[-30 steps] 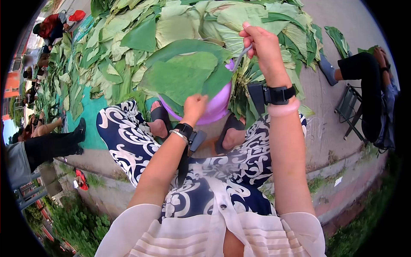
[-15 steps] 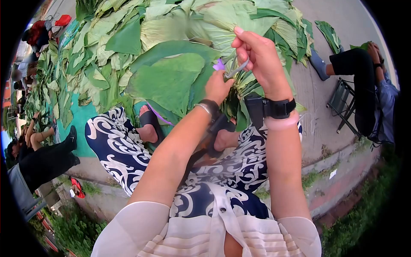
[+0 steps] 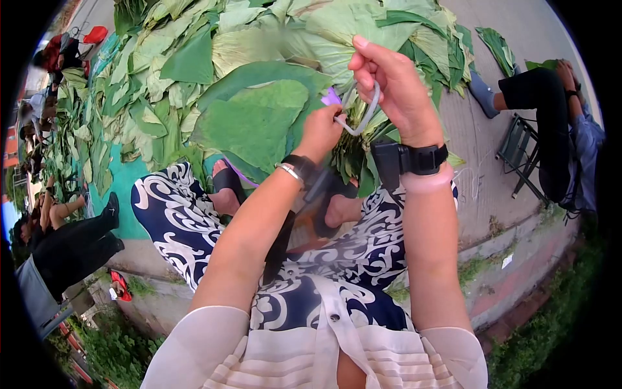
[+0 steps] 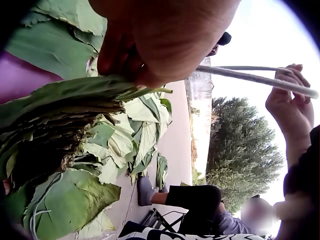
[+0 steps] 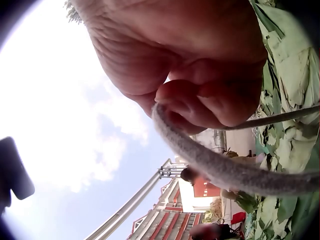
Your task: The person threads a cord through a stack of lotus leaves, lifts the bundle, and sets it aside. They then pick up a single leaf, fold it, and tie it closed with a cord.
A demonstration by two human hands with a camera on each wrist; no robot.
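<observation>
A grey cord (image 3: 370,120) runs in a bent loop between my two hands. My right hand (image 3: 403,94) is raised at the right and holds the cord in curled fingers; in the right wrist view the cord (image 5: 220,167) comes out from under the fingertips. Lower and to the left, my left hand (image 3: 320,135) grips the cord's other end beside the leaf stack's right edge. The stack of large green leaves (image 3: 253,123) lies over a purple basin (image 3: 241,172), its layered edges (image 4: 55,125) showing below my left hand in the left wrist view.
Heaps of loose leaves (image 3: 175,65) spread beyond the basin on a green sheet (image 3: 129,214). My sandalled feet (image 3: 225,198) flank the basin. A person on a folding stool (image 3: 518,155) sits at right; other people are at left. A low kerb (image 3: 479,279) runs behind me.
My left hand has moved right and forward from the stack's front edge to the cord. The cord now hangs in a wider loop, while my right hand stays raised and gripping it.
</observation>
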